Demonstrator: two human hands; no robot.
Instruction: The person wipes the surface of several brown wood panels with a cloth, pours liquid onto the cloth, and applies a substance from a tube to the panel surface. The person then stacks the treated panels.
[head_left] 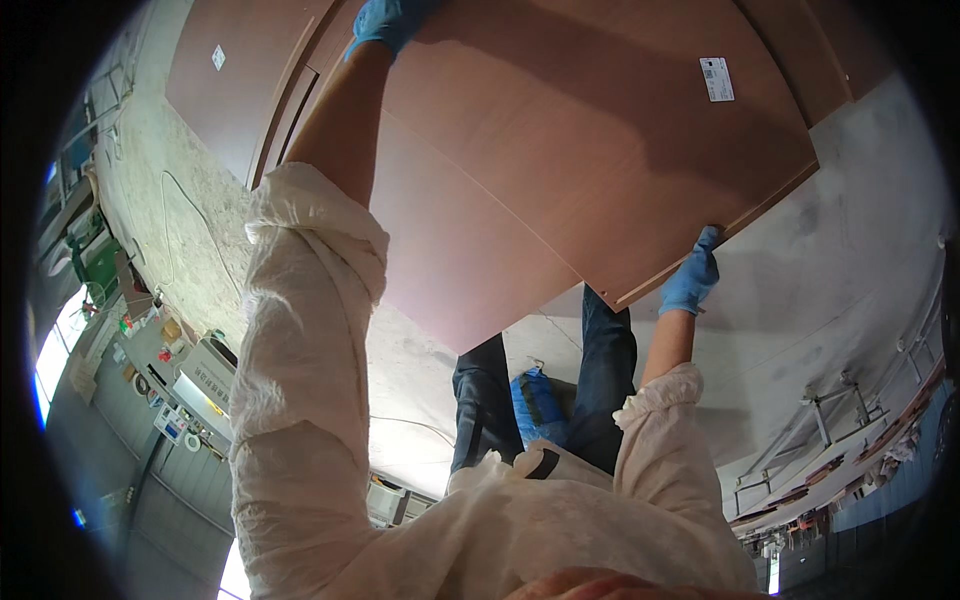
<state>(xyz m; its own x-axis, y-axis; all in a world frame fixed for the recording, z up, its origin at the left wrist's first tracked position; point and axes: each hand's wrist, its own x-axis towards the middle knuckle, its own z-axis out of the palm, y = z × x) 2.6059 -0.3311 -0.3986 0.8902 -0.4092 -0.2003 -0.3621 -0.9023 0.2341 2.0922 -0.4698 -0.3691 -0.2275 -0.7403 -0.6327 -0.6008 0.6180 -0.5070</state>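
Note:
A large brown wooden panel (600, 130) with a white label (717, 79) is tilted in front of me. My right hand (692, 276), in a blue glove, is closed around its near right edge, near the corner. My left hand (393, 22), also gloved in blue, reaches far forward to the panel's left side; the top of the picture cuts it off and its fingers are mostly hidden. A paler, pinkish panel (440, 240) adjoins the brown one along a straight seam. Farther left, another panel (225, 95) bears a small label.
A pale concrete floor (410, 365) lies below, with a thin cable (168, 220) at left. A blue bag (538, 400) is by my legs. Metal racks (825, 415) stand at right. Boxes and a grey machine (205, 385) are at left. Another brown panel (800, 40) is at upper right.

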